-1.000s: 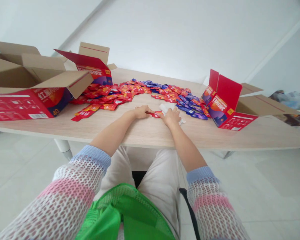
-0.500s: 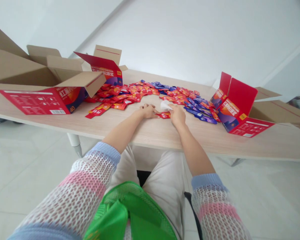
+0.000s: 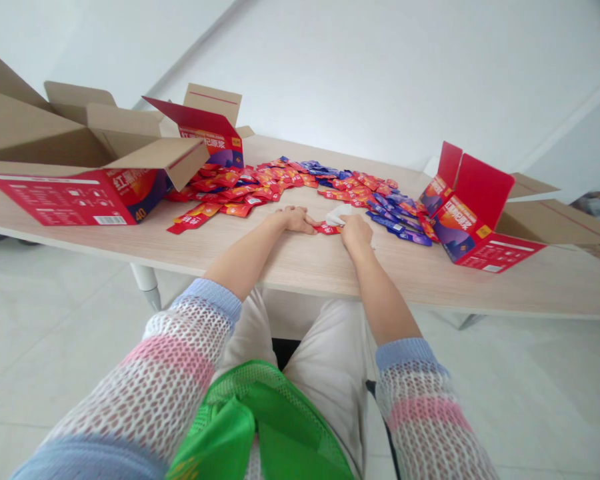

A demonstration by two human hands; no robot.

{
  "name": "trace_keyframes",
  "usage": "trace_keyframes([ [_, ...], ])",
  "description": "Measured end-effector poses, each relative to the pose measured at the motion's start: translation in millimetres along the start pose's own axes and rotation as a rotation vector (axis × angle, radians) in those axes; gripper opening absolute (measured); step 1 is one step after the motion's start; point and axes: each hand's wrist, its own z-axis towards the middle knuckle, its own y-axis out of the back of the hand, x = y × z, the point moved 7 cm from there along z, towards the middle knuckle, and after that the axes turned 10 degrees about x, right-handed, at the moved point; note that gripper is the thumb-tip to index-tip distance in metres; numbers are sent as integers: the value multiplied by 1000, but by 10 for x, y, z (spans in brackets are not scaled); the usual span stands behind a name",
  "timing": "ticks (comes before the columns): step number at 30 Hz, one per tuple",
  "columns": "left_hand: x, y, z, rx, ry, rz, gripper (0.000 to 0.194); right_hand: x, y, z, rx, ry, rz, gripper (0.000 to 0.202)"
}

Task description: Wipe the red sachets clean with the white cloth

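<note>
A red sachet [image 3: 329, 229] lies flat on the tabletop between my two hands. My left hand [image 3: 297, 220] holds its left end down against the wood, with the fingers curved over it. In my right hand [image 3: 357, 232] is a crumpled white tissue [image 3: 338, 215], gripped over the right end of the sachet. That end is hidden by the hand and tissue. Beyond my left hand spreads a heap of red sachets [image 3: 240, 193]. To the right of my right hand lie purple sachets [image 3: 399, 219], mixed with some red ones.
A large open carton [image 3: 80, 200] stands at the left of the table [image 3: 310, 273], with a smaller red open box [image 3: 213, 143] behind it. Another red open box [image 3: 473, 227] is at the right. A white wall [image 3: 380, 73] rises behind the table.
The tissue in my right hand has shifted slightly left over the sachet and spreads out more, also showing below the hand. My left hand stays on the sachet. The view has moved slightly.
</note>
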Motion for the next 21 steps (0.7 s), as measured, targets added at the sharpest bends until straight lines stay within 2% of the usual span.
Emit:
trace_keyframes([
  [7,-8,-16,-53,47,37,6,70,-254,-1,26,-21,-160,42,44],
  [11,-38,-10,-101,73,6,34,68,-359,78,4,-69,-130,170,44],
  [15,-58,-48,-103,81,16,50,65,-173,127,0,-138,41,316,45],
  [19,-86,-66,-96,18,62,80,73,218,-80,28,68,358,341,44],
  [21,-95,-66,-100,-2,74,79,73,264,-162,44,139,376,318,44],
])
